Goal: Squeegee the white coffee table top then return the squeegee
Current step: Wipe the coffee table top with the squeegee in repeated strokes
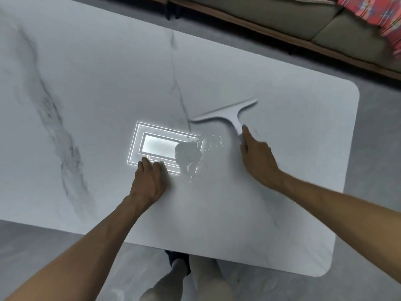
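Observation:
A white T-shaped squeegee (pixel 227 114) lies on the white marble coffee table (pixel 97 94), its blade pointing away from me. My right hand (pixel 256 155) holds the near end of its handle, index finger stretched along it. A puddle of water (pixel 191 158) with streaks glints on the top just left of that hand. My left hand (pixel 149 179) rests on the table with curled fingers, holding nothing, beside the puddle.
A bright reflection of a ceiling light (pixel 156 146) shines on the table. A sofa (pixel 303 20) with a red patterned cloth (pixel 373 16) runs along the far side. Grey floor (pixel 43 257) surrounds the table; my legs (pixel 195 279) stand at its near edge.

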### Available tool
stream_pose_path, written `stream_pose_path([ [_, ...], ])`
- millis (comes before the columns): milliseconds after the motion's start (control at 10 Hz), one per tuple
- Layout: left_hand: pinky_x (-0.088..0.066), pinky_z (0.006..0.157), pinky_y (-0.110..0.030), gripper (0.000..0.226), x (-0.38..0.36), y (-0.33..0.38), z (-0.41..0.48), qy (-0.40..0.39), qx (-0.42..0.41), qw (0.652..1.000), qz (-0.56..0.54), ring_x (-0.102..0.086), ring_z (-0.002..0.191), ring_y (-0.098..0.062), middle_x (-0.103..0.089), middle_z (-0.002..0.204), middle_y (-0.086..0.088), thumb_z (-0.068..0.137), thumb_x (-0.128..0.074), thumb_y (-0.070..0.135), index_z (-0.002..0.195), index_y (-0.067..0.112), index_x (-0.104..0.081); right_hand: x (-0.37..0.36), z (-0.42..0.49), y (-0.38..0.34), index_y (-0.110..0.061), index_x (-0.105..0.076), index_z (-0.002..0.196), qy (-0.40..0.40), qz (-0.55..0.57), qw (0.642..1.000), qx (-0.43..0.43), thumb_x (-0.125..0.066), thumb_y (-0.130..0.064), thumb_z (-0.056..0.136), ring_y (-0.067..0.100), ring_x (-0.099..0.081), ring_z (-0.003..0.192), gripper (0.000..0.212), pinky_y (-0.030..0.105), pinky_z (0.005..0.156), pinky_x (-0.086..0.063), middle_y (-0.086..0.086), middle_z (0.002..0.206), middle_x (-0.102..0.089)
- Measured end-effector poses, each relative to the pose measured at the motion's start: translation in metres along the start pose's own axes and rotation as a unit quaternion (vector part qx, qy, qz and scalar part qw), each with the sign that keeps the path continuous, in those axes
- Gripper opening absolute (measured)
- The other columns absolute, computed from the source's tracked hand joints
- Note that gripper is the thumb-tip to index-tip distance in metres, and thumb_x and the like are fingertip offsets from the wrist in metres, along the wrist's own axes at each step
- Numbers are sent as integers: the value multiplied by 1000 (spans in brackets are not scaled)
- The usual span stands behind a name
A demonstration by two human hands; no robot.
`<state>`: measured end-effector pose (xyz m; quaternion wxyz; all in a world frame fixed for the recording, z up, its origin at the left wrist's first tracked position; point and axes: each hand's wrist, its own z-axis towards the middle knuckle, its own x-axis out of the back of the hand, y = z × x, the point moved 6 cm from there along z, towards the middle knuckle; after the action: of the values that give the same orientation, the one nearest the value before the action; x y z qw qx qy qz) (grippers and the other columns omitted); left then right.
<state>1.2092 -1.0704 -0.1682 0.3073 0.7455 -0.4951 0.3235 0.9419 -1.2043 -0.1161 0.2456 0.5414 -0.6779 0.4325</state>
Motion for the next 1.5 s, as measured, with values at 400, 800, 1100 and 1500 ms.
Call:
stream_pose_path([
  [400, -34, 59, -16, 26, -2, -35, -38, -6, 44, 952, -302, -33, 66, 4, -59, 109, -20, 87, -61, 6, 111, -1, -54, 30, -58, 7, -21, -36, 143, -1, 44, 999, -27, -30, -38, 103, 37, -62, 96, 44, 46, 86, -51, 18, 104, -67],
  [800, -48, 81, -39, 17, -59, -95, -92, 17, 72, 975, -210, -57, 99, -33, -55, 116, -18, 91, -52, 9, 107, 2, -55, -75, -40, -84, -18, -29, 144, 25, 7, 1000, 14, -29, -25, 101, 42, -56, 100, 43, 40, 78, -42, 19, 106, -63],
  [1100, -47, 82, -41, 25, -91, -84, -103, 3, 63, 979, -194, -45, 109, -34, -46, 117, -18, 80, -43, 6, 103, 2, -51, -67, -179, 53, -43, -13, 150, -104, -180, 972, 106, -29, -35, 102, 25, -63, 92, 51, 38, 75, -51, -3, 113, -67],
  [1500, -35, 55, -28, 10, -84, -136, -144, 120, 207, 929, -281, -53, 60, -14, -54, 68, 9, 88, -41, 18, 86, 18, -51, -152, -157, -110, -44, -33, 144, -169, -235, 873, 393, -27, -49, 101, 25, -63, 97, 44, 31, 71, -38, -4, 110, -68],
])
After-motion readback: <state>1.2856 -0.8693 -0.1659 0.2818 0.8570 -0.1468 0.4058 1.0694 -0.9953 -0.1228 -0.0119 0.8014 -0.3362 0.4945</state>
